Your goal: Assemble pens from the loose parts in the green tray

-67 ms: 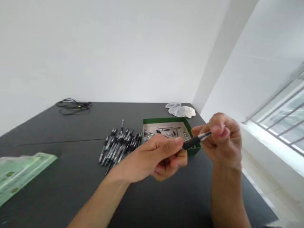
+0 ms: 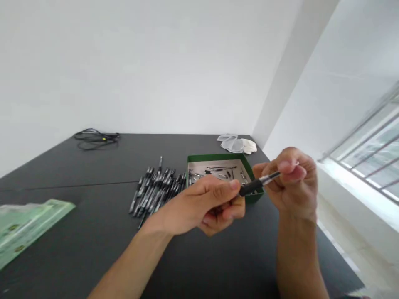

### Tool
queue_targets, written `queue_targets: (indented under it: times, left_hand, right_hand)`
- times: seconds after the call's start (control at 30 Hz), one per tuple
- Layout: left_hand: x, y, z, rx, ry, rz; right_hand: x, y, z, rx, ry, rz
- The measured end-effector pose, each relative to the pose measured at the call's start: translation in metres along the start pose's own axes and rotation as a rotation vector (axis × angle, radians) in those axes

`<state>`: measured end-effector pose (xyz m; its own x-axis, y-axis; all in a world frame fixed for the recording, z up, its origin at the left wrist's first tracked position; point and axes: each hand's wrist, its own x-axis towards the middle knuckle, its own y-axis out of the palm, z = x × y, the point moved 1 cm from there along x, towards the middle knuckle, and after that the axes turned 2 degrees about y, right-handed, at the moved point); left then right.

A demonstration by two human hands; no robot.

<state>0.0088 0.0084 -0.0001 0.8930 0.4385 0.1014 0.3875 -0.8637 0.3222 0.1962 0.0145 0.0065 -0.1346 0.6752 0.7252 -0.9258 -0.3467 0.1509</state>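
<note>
Both my hands hold one black pen [image 2: 255, 185] in the air above the black table [image 2: 93, 232]. My left hand [image 2: 205, 207] pinches the dark grip end between thumb and fingers. My right hand [image 2: 289, 182] is closed round the clear silver-tipped end. Just behind the hands stands a green box [image 2: 218, 158] with small pen parts lying in it. A pile of several black pens [image 2: 156, 189] lies on the table to the left of the box.
A green packet in clear wrap [image 2: 25, 228] lies at the table's left edge. A coiled black cable [image 2: 95, 139] sits at the far left, white cloth [image 2: 238, 144] at the far right corner. The table's right edge drops off beside a window [image 2: 368, 153].
Both hands with the pen have risen very slightly; the right hand's fingers shifted a little on the pen's tip end. Nothing else has moved.
</note>
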Motion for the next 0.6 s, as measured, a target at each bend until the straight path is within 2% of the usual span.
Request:
queue_targets:
  times: [0.17,0.27,0.33,0.37,0.5,0.57,0.6]
  left_hand:
    - [0.003,-0.012,0.001,-0.035,-0.031,0.0]
    - [0.005,-0.021,0.001,-0.051,-0.007,-0.049]
    - [0.005,-0.026,-0.001,-0.042,0.036,-0.107]
    - [0.005,-0.029,-0.001,-0.036,0.064,-0.136]
    - [0.004,-0.034,-0.004,-0.017,0.15,-0.202]
    - [0.003,-0.035,-0.005,-0.006,0.168,-0.223]
    - [0.003,-0.035,-0.005,-0.001,0.17,-0.227]
  right_hand:
    - [0.007,-0.006,0.004,0.007,0.018,-0.166]
    - [0.012,-0.029,-0.002,-0.1,0.007,-0.276]
    - [0.016,-0.051,-0.019,-0.286,0.03,-0.297]
    - [0.017,-0.063,-0.032,-0.437,0.089,-0.257]
    - [0.012,-0.1,-0.106,-1.126,0.587,0.145]
    - [0.003,-0.111,-0.14,-1.333,0.867,0.326]
    - [-0.001,-0.114,-0.152,-1.36,0.919,0.36]
